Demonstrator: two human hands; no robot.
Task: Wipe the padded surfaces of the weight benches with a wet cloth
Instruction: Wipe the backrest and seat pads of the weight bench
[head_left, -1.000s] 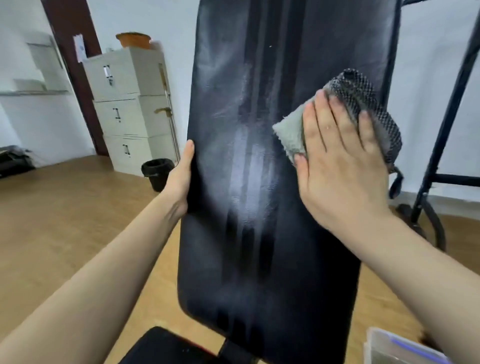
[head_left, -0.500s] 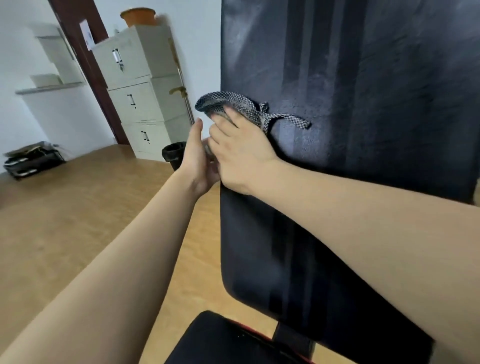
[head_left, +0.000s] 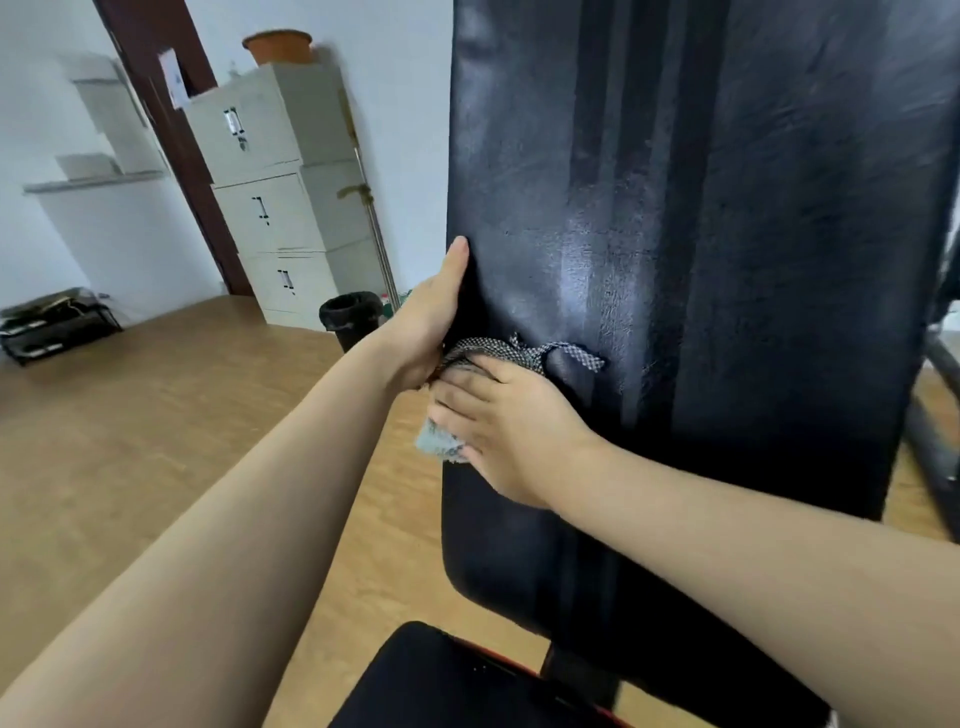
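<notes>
A black padded backrest (head_left: 701, 260) of a weight bench stands steeply tilted in front of me, with a wet sheen down its middle. My right hand (head_left: 514, 431) presses a grey checkered cloth (head_left: 514, 351) flat against the pad's left edge; a pale corner of the cloth sticks out below my fingers. My left hand (head_left: 434, 317) grips the pad's left edge just above the cloth, thumb on the front face. The black seat pad (head_left: 441, 680) shows at the bottom.
Beige metal cabinets (head_left: 280, 208) with an orange pot (head_left: 279, 47) on top stand by the far wall, a black bin (head_left: 349, 317) beside them. A black paper tray (head_left: 52, 325) lies on the wooden floor at left. A dark frame (head_left: 940, 395) stands right of the bench.
My right hand has carried the cloth from the pad's upper right across to its left edge, then down it. My left hand keeps its hold on that edge.
</notes>
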